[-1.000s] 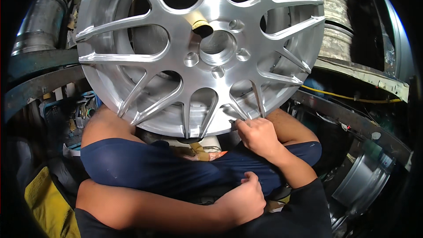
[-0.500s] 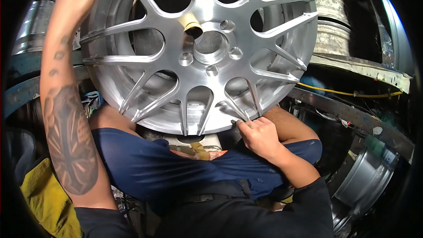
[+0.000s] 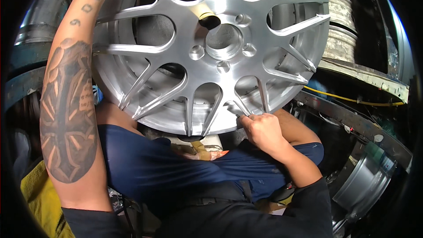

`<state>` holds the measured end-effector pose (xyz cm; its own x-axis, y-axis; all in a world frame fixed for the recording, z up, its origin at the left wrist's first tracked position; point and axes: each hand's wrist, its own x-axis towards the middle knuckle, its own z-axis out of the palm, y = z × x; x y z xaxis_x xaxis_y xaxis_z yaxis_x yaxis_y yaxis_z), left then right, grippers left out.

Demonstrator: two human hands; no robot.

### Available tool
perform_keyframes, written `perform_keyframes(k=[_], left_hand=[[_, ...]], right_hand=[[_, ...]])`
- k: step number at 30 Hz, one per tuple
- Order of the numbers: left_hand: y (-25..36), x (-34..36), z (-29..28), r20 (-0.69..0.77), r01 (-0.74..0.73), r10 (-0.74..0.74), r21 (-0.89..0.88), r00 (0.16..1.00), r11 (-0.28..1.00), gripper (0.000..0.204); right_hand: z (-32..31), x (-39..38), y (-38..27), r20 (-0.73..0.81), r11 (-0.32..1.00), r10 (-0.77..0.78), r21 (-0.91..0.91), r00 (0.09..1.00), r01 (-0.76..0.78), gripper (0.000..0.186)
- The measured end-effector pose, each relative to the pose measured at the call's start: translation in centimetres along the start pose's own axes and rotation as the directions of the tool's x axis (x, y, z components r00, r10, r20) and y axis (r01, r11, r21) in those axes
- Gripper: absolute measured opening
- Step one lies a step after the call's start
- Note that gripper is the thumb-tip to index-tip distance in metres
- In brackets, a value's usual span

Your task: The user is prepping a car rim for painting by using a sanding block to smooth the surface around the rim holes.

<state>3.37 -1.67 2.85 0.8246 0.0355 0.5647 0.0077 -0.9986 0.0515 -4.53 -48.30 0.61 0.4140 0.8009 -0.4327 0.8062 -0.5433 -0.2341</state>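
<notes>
I have only one view, from the camera on the head. It looks steeply down and slightly forward, very close to the silver wheel point(image 3: 207, 48) propped over the lap, and its fisheye lens bends and darkens the corners.

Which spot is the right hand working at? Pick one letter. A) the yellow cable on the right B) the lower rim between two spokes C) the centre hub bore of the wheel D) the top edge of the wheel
B: the right hand is pressed against the lower edge of the silver alloy wheel, its fingers in the gap between two spokes, well below the hub bore.
</notes>
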Motion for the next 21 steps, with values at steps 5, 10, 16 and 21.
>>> perform_keyframes(k=[5,10,16,21], left_hand=[[-0.8,0.0,0.2,0.020,-0.044,0.042,0.148,0.999,0.988,0.046],[-1.0,0.1,0.3,-0.007,-0.036,0.036,-0.021,0.999,0.999,0.044],[-0.8,0.2,0.3,0.090,0.056,-0.060,0.050,0.994,0.997,0.046],[-1.2,-0.3,0.9,-0.009,-0.047,0.048,0.122,0.999,0.991,0.047]], right_hand=[[-0.4,0.6,0.0,0.012,1.000,-0.023,0.014,1.000,0.023,0.008],[-0.3,0.5,-0.4,0.000,0.999,-0.047,-0.010,0.999,0.047,0.011],[-0.3,0.7,-0.7,0.005,0.999,-0.045,-0.028,0.999,0.045,0.012],[0.2,1.2,-0.5,0.000,0.998,-0.060,0.034,0.998,0.060,0.012]])
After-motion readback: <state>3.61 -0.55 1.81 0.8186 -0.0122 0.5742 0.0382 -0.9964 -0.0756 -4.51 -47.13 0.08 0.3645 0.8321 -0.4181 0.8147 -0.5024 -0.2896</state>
